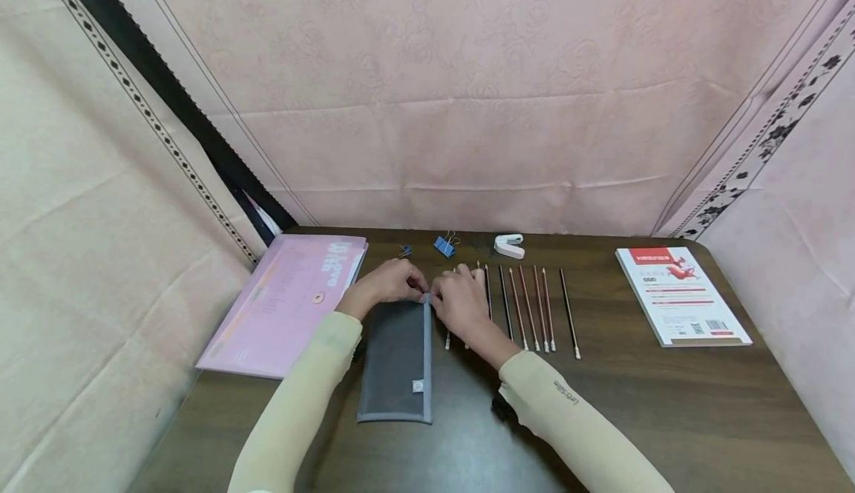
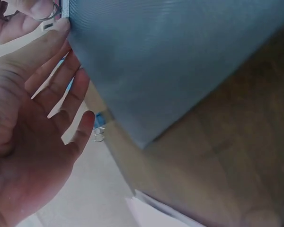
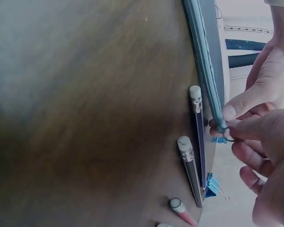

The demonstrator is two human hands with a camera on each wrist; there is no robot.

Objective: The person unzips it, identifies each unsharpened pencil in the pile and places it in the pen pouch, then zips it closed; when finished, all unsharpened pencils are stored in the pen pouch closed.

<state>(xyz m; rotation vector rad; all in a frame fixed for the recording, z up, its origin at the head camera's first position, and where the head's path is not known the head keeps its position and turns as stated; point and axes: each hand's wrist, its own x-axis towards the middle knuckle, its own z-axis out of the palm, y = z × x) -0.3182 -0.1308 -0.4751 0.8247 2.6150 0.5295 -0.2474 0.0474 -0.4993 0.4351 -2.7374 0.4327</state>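
Note:
A grey zip pouch (image 1: 395,359) lies lengthwise on the table below both hands, its zipper (image 3: 206,66) along the right side. At the pouch's far right corner, my left hand (image 1: 394,281) pinches the zipper end between thumb and forefinger; its other fingers spread out behind. My right hand (image 1: 462,304) meets it there, fingertips pinching the small ring of the zipper pull (image 2: 58,9). Several pencils (image 1: 528,307) with white erasers toward me lie in a row right of the pouch, some partly hidden under the right hand and forearm.
A pink folder (image 1: 280,307) lies on the left, close to the left forearm. Blue binder clips (image 1: 444,246) and a white stapler-like object (image 1: 510,246) sit along the back edge. A white and red book (image 1: 683,296) lies at the right.

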